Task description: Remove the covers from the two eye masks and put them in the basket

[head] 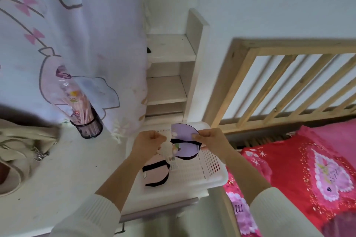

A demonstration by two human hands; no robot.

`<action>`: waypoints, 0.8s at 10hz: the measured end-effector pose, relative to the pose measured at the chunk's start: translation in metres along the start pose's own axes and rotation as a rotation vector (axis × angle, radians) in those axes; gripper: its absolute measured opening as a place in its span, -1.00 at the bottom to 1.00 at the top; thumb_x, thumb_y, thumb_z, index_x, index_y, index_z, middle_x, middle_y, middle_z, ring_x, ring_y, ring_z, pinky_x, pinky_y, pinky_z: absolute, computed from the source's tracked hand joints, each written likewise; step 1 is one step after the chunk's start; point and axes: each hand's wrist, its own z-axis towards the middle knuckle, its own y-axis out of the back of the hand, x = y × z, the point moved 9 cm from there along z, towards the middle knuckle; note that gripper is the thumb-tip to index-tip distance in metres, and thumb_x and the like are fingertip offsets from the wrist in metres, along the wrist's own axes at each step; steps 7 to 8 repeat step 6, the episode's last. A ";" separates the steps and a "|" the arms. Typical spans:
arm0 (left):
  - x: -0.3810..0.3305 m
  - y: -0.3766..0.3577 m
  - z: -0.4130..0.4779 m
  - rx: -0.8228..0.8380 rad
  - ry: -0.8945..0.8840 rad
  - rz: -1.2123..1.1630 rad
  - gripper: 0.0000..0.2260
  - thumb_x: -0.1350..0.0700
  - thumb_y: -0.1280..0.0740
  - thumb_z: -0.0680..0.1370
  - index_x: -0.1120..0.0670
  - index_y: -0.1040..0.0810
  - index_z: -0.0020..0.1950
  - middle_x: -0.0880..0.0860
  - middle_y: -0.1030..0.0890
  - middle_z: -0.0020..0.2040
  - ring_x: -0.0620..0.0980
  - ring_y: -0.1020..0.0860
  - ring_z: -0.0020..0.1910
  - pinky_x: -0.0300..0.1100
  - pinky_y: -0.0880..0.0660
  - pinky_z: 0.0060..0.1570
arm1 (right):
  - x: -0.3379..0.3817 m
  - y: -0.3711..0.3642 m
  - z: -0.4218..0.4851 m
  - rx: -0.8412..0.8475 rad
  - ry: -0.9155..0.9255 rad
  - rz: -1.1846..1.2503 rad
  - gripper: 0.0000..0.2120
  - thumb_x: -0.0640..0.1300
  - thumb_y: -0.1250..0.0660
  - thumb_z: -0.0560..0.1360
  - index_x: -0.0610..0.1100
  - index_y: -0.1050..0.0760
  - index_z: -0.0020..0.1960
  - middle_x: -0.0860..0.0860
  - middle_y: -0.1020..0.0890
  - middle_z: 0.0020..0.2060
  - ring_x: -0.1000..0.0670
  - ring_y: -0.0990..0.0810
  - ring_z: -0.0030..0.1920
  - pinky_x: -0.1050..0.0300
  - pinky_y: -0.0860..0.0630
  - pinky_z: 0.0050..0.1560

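Observation:
A purple eye mask (184, 141) with a black strap and black edging hangs over the white perforated basket (212, 180). My right hand (211, 140) pinches its right edge. A clear cover (173, 157) with cartoon prints and a barcode label trails off the mask's left side. My left hand (149, 141) is closed just left of it and seems to pinch the clear film, though the film is hard to see. A pink eye mask (155, 174) with a black strap lies in the basket's left part, below my left wrist.
The basket sits on a white desk (73, 169) beside a bed with red and pink bedding (308, 169) and a wooden rail (269, 86). A black mesh pen holder (89, 126), a beige bag (19, 152), a printed curtain (77, 25) and white shelves (167, 90) surround it.

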 end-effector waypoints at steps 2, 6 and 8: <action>0.020 0.043 -0.020 -0.389 -0.327 0.584 -0.69 0.17 -0.40 0.44 0.11 -0.57 0.17 0.15 -0.51 0.24 0.20 -0.38 0.28 0.03 -0.41 0.18 | -0.048 -0.023 0.039 0.108 -0.232 -0.319 -0.76 -0.28 -0.21 0.55 -0.32 -0.54 0.15 -0.30 -0.59 0.13 -0.24 -0.59 0.03 -0.18 -0.59 0.10; 0.099 0.028 -0.017 -0.267 -0.026 0.476 -0.18 0.34 -0.25 0.43 0.05 0.11 0.57 0.12 -0.11 0.58 0.14 -0.17 0.51 0.10 -0.42 0.26 | -0.084 -0.046 0.043 0.117 -0.131 -0.509 -0.63 -0.13 -0.32 0.50 -0.12 -0.48 0.30 -0.09 -0.55 0.26 -0.08 -0.51 0.21 0.20 -0.38 0.12; 0.099 0.028 -0.017 -0.267 -0.026 0.476 -0.18 0.34 -0.25 0.43 0.05 0.11 0.57 0.12 -0.11 0.58 0.14 -0.17 0.51 0.10 -0.42 0.26 | -0.084 -0.046 0.043 0.117 -0.131 -0.509 -0.63 -0.13 -0.32 0.50 -0.12 -0.48 0.30 -0.09 -0.55 0.26 -0.08 -0.51 0.21 0.20 -0.38 0.12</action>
